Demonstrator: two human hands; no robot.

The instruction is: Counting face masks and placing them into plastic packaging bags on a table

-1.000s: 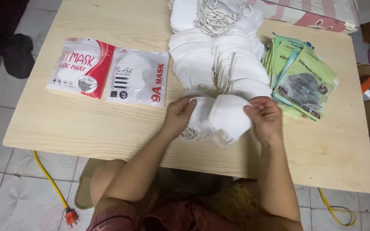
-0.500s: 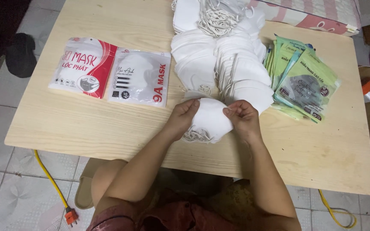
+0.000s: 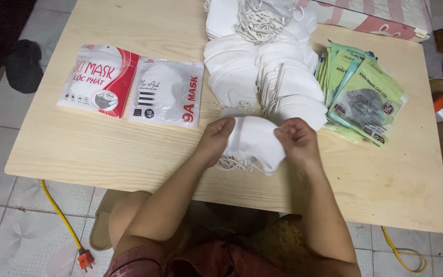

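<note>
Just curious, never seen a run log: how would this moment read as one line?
left hand: holds white masks | right hand: same masks | on: wooden table

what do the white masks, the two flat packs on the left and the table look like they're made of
White masks held between the left hand and right hand: soft matte fabric, probably non-woven; they fold and crease limply. Flat packs: glossy plastic film, judging by the sheen and printed faces. Table: pale wood or wood-look laminate with visible grain lines, matte finish.

Home setup, prob. packing work: low wooden table (image 3: 103, 149) on tiled floor (image 3: 6, 225), striped mattress (image 3: 385, 15), slipper (image 3: 101, 231).
</note>
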